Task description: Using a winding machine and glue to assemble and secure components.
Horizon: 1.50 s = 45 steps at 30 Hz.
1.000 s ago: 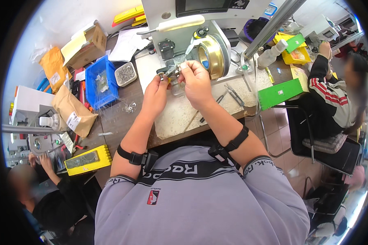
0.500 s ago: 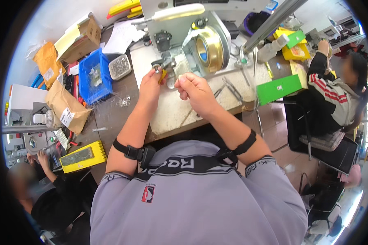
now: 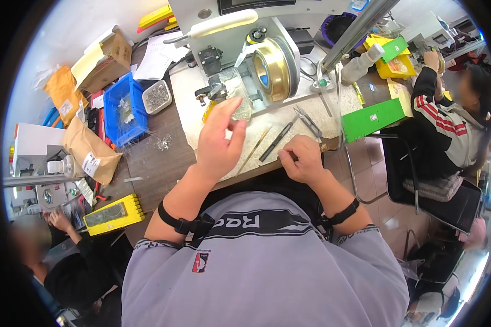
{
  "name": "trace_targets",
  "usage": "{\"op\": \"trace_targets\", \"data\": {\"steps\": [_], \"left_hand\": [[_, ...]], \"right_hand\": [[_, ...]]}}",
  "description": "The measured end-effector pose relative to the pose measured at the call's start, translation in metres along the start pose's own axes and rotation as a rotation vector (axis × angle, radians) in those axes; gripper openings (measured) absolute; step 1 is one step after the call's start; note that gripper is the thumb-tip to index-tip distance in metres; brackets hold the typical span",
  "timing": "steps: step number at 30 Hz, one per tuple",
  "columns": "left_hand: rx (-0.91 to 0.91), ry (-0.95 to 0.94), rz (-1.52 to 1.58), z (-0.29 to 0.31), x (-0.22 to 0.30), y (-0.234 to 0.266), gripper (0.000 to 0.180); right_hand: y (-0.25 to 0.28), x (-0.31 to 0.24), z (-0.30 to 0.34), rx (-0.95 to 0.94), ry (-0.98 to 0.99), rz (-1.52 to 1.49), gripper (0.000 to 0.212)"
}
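My left hand is raised over the white work surface, fingers stretched forward and thumb apart. I see nothing held in it. Its fingertips overlap the front of a machine with a brass-coloured spool and a clear plate. Beside the bench's front edge, my right hand is curled closed with the knuckles up. Whatever it may hold is hidden. Between my hands lie dark tweezers and a thin brownish stick. Pliers-like cutters rest just beyond my right hand.
Left of the machine stand a small metal tray and a blue bin, with loose clear bits on the bench nearby. A metal post rises at the right, near a green box. Other people sit on both sides.
Both hands have left the front of the machine and separated. My left hand has come nearer with its fingers extended. My right hand has dropped to the bench edge, uncovering the dark tweezers.
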State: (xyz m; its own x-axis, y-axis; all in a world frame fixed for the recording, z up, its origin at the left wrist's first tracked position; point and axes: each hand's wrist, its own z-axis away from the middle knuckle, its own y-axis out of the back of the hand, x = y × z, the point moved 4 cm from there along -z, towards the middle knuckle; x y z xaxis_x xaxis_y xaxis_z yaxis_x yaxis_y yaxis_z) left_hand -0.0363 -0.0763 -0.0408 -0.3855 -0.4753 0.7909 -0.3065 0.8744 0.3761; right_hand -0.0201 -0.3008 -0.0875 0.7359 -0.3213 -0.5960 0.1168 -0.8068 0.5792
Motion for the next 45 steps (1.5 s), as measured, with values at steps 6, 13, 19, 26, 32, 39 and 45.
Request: {"op": "trace_targets", "data": {"steps": [6,13,19,26,32,39,45], "left_hand": [[-0.146,0.362,0.231,-0.022,-0.015,-0.033,0.045],[0.026,0.489,0.174,-0.011,-0.005,0.007,0.018],[0.192,0.39,-0.015,-0.012,-0.013,0.059,0.021],[0.241,0.445,0.055,-0.022,-0.037,0.08,0.021],[0.257,0.457,0.099,-0.025,-0.052,0.084,0.022],[0.166,0.612,0.202,-0.023,-0.066,0.074,0.013],[0.11,0.67,0.21,-0.027,-0.063,0.071,0.013]], "right_hand": [[-0.005,0.014,0.005,0.121,0.062,0.124,0.013],[-0.006,0.015,0.005,0.179,0.062,0.142,0.013],[-0.003,0.014,0.006,0.198,0.069,0.138,0.012],[-0.006,0.015,0.005,0.176,0.067,0.138,0.012],[-0.008,0.015,0.003,0.174,0.064,0.128,0.011],[-0.003,0.017,0.008,0.162,0.038,0.157,0.011],[-0.006,0.016,0.007,0.167,0.038,0.131,0.013]]}}
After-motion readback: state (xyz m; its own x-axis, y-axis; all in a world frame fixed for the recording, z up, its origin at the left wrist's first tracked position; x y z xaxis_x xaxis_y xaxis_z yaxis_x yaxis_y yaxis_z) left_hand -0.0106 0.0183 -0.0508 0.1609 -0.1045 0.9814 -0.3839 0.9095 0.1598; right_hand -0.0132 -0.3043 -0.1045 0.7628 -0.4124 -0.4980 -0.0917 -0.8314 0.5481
